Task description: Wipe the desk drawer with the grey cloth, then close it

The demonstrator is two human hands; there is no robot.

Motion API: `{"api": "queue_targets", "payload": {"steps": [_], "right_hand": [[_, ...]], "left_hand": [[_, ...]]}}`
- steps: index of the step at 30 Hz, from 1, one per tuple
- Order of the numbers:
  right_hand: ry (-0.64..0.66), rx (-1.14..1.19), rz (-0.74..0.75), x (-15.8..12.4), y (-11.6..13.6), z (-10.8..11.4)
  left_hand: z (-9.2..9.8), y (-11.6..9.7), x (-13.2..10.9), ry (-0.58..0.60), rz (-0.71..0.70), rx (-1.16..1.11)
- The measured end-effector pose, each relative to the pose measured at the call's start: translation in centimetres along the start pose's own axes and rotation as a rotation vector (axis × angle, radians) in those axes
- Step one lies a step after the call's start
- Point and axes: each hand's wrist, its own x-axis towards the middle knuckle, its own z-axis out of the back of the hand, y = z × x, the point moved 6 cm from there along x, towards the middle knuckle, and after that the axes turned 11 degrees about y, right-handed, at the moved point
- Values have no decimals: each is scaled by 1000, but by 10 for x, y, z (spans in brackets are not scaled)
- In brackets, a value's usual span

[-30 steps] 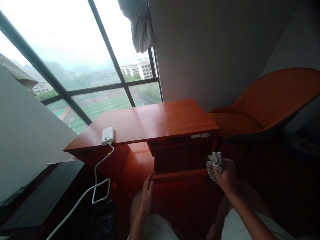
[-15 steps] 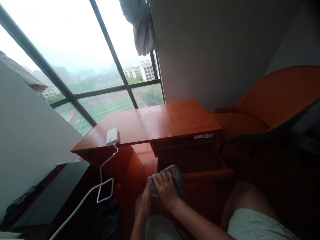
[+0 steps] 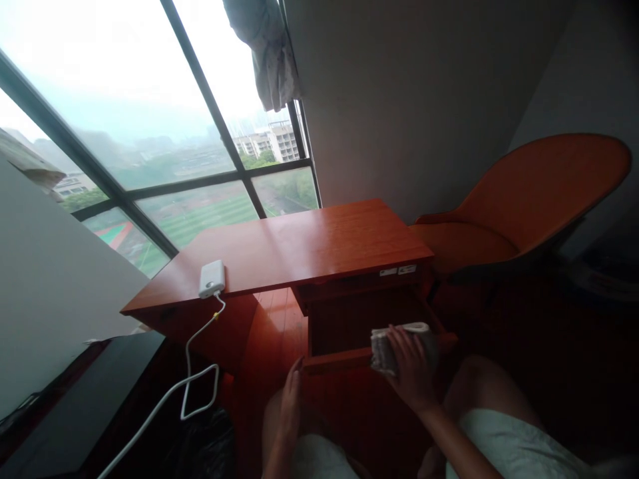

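My right hand (image 3: pixel 410 367) grips a bunched grey and white cloth (image 3: pixel 384 346) and presses it on the front edge of an open wooden drawer (image 3: pixel 339 359) under a reddish desk (image 3: pixel 299 249). The cloth sits near the drawer's right end. My left hand (image 3: pixel 292 406) rests with fingers together against the drawer's left front corner, holding nothing. The inside of the drawer is dark and I cannot see what it holds.
A white charger block (image 3: pixel 212 278) lies on the desk's left part, its white cable (image 3: pixel 190 379) looping down to the floor. An orange chair (image 3: pixel 524 206) stands right of the desk. A big window (image 3: pixel 150 133) is behind, a dark low cabinet (image 3: pixel 70 406) at left.
My right hand with the cloth swept from the drawer's right side to its left corner, then back toward the right end. My left hand stayed at the drawer's left corner.
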Motion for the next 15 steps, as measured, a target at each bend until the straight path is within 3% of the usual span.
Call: {"api": "queue_targets", "payload": {"steps": [3,7,11,15], "right_hand": [[-188,-22,-272,-14,-41,13],[-414,75,-566,-19,-53,28],[-528,505,-911,-24,-59,27],[-563,879,-1145,-24,-60,1]], "left_hand": [[-3,2,-2,9,20,-68],[-5,-5,-5,-10,22,-45],[-6,-15,-7,10,6,-32],[-7,-22,-9,-2,31,2]]}}
